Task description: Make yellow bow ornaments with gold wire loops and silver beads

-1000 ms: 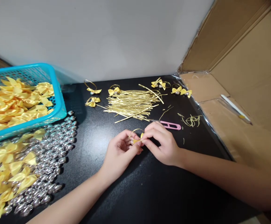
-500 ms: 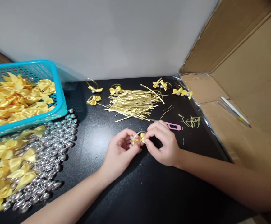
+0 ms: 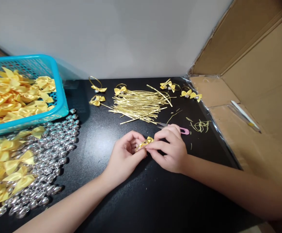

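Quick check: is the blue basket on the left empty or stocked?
Stocked: the blue basket holds a heap of yellow satin bows reaching about to its rim. More bows lie outside it on the silver beads.

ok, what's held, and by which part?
Small yellow bow, pinched between both hands: left hand at its left end, right hand at its right.

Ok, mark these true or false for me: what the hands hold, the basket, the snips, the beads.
The left hand and right hand both pinch one small yellow bow: true.
The blue basket is empty: false, it holds yellow bows.
The pink snips lie just beyond the right hand: true.
The silver beads lie right of the hands: false, they lie left, beside the basket.
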